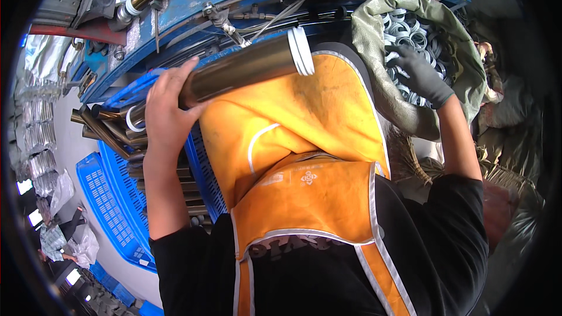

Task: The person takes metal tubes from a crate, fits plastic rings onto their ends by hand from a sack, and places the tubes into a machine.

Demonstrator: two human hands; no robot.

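The left hand (167, 98) grasps a bronze tube (246, 70) pointing right, toward the right hand (422, 76), whose hold among white rings (401, 30) is unclear.

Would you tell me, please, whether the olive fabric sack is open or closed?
The olive fabric sack is open: its wide mouth shows many pale round rings inside, with the grey-gloved right hand over them.

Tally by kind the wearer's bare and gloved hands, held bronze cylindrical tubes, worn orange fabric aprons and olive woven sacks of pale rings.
Bare left hand: 1
Grey-gloved right hand: 1
Held bronze cylindrical tube: 1
Orange fabric apron: 1
Olive woven sack: 1
Total: 5
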